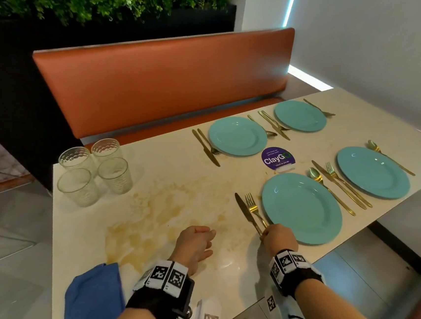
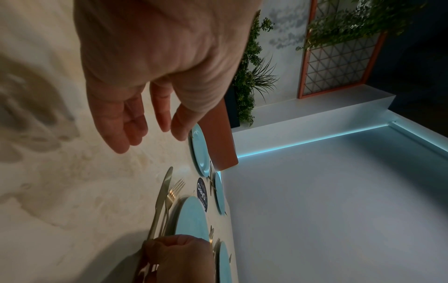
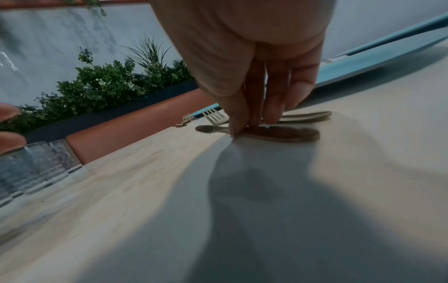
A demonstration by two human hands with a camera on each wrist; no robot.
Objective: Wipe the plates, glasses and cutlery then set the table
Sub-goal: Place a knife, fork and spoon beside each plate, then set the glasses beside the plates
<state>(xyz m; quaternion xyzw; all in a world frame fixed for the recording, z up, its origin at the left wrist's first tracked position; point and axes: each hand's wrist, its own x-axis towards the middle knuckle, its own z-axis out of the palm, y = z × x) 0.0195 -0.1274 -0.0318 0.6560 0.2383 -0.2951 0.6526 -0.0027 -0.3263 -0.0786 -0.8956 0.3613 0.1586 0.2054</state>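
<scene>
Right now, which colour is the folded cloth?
The cloth is blue; the head view shows it best.

Four plates counted. Four glasses. Four knives, four forks, three spoons made out. One cloth, one sticker.

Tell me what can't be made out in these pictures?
- Knife and fork handle ends: head view, covered by the right hand; right wrist view is blurred, so its grip is unclear.
- Sticker small print: too small.
- Blue cloth: cut off by the bottom edge, head view.
- Glasses: blurred, cut off, right wrist view.
</scene>
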